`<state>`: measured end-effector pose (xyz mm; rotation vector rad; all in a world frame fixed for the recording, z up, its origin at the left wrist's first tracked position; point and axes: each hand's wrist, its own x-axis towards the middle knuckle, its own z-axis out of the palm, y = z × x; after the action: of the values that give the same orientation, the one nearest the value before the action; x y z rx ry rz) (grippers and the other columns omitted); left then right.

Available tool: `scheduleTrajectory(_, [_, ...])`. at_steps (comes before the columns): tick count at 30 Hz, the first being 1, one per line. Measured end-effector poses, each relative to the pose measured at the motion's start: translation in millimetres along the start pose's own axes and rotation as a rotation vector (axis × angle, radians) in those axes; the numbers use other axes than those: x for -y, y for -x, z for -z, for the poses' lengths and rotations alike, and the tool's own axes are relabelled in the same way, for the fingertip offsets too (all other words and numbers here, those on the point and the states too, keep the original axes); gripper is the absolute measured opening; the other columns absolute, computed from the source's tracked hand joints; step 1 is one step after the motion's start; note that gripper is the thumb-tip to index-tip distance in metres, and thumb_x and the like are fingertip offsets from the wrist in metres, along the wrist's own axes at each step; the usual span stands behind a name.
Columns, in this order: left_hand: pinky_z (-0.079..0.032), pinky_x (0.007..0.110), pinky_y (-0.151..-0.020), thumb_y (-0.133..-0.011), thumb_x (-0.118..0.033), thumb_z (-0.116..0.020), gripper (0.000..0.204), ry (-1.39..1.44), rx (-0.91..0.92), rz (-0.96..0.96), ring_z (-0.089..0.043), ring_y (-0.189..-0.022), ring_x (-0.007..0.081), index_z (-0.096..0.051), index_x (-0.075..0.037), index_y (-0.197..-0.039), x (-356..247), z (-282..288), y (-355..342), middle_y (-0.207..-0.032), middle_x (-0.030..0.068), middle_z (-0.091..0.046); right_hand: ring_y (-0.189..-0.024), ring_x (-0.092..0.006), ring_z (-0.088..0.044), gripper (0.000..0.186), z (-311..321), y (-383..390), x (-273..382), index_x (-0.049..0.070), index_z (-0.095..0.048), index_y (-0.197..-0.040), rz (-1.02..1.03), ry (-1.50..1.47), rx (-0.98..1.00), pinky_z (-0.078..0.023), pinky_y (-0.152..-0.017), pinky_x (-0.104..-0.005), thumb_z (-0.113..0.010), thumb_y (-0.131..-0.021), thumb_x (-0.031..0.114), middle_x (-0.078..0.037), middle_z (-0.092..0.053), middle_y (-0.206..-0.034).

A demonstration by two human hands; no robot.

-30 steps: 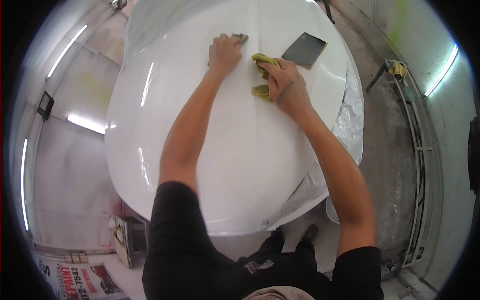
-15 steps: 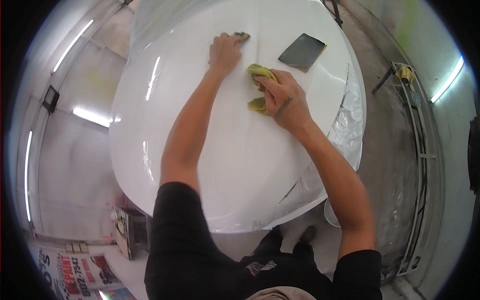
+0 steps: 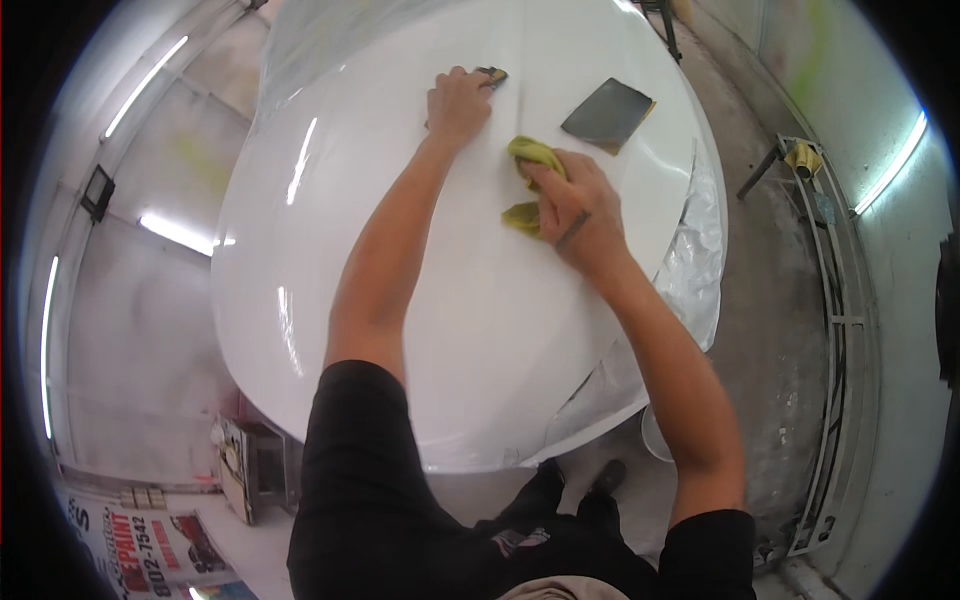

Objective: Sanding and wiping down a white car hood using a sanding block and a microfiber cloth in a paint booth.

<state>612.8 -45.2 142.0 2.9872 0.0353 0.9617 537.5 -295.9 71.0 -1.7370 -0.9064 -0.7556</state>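
Observation:
A large, glossy white car panel (image 3: 480, 330) stretches out before me. On its far part my left hand (image 3: 460, 108) presses down, fingers closed round a folded piece of dark sandpaper (image 3: 496, 75) with a yellowish edge. Most of that piece is hidden under the fingers. Nearer and to the right, my right hand (image 3: 583, 205) grips a bunched yellow-green cloth (image 3: 536, 154), whose folds stick out to the left at the panel's surface. Beyond this hand, a dark grey sheet of sandpaper (image 3: 608, 110) lies flat on the panel.
Clear plastic sheeting (image 3: 690, 265) covers the panel's right edge, with more film (image 3: 330, 40) at the far left. A metal rack (image 3: 835, 320) stands along the right wall. A white bucket (image 3: 655, 435) sits under the near right edge, and a small cabinet (image 3: 240, 470) stands at lower left.
The left hand and its sandpaper have shifted slightly right across the panel. The right hand has moved a little right and nearer, still gripping the cloth. The view has shifted slightly.

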Motion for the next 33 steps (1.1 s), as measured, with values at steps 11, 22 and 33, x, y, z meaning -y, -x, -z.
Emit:
scheduleTrajectory(11, [-0.054, 0.047, -0.093, -0.095, -0.003, -0.074, 0.020, 0.176, -0.024, -0.248, -0.067, -0.103, 0.0384, -0.084, -0.006, -0.113, -4.4, 27.6, 59.8, -0.110, 0.0157, -0.074, -0.104, -0.0383, -0.069, 0.030, 7.9, -7.1, -9.6, 0.006, -0.080, -0.118, -0.037, -0.011, -0.049, -0.057, -0.093, -0.0484, -0.073, -0.089, 0.002, -0.012, -0.075, -0.108])
scheduleTrajectory(22, [-0.053, 0.045, -0.095, -0.091, 0.006, -0.076, 0.030, 0.353, 0.042, -0.283, -0.067, -0.102, 0.0346, -0.084, -0.005, -0.118, -43.0, 90.4, 220.8, -0.117, 0.0158, -0.076, -0.117, -0.0394, -0.070, 0.036, 20.5, -1.3, -3.8, 0.005, -0.079, -0.126, -0.085, 0.026, 0.049, -0.057, -0.103, -0.0485, -0.065, -0.095, -0.003, -0.016, -0.075, -0.127])
scheduleTrajectory(33, [-0.051, 0.050, -0.086, -0.097, -0.007, -0.067, 0.027, 0.135, -0.048, -0.206, -0.065, -0.098, 0.0384, -0.085, -0.013, -0.116, -15.4, 1.6, 73.7, -0.105, 0.0134, -0.076, -0.106, -0.0368, -0.070, 0.029, 6.6, 6.4, -15.6, 0.005, -0.080, -0.118, -0.019, 0.037, 0.024, -0.055, -0.096, -0.0489, -0.068, -0.091, 0.000, -0.013, -0.076, -0.113])
